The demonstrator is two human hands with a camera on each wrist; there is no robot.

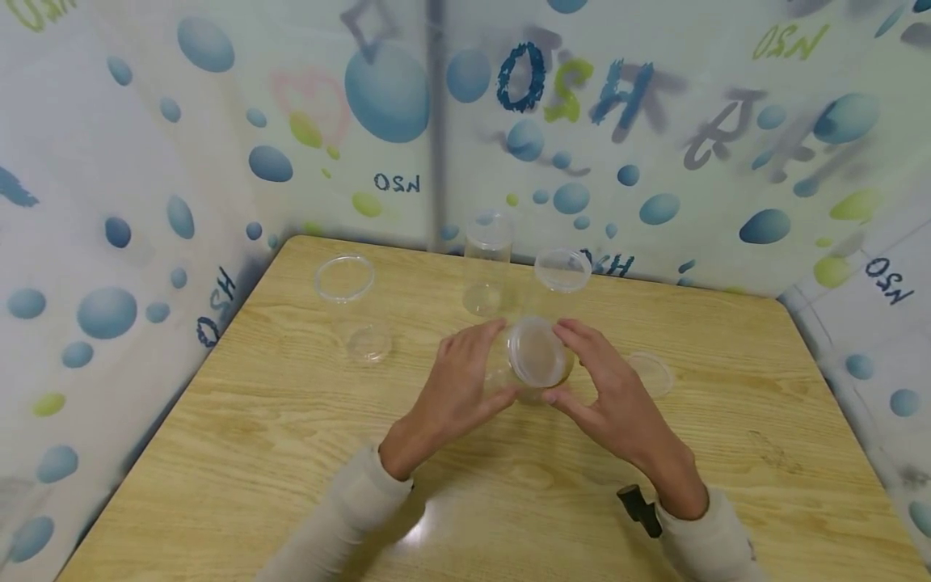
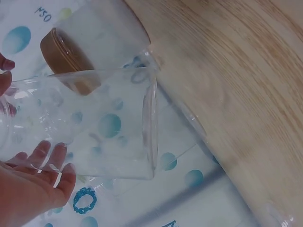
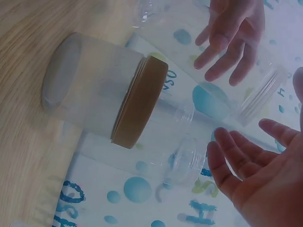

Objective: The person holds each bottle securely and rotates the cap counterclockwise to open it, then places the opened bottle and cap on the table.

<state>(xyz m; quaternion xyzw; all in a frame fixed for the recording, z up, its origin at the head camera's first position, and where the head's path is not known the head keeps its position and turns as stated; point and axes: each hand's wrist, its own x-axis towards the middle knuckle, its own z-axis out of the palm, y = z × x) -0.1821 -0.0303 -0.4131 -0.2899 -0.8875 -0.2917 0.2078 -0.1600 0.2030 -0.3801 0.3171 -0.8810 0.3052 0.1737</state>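
A clear plastic jar is held tilted above the table, its mouth rim turned up toward the head camera. My left hand grips its side, the fingers spread along the wall. My right hand is close around the rim from the other side, fingers spread and loosely bent; whether they touch it I cannot tell. Behind stands a frosted jar with a brown lid, largely hidden by the held jar in the head view.
Clear open jars stand farther back: one at left, one near the wall and one right of it. A flat clear disc, perhaps a lid, lies right of my hands. Patterned curtains border the wooden table.
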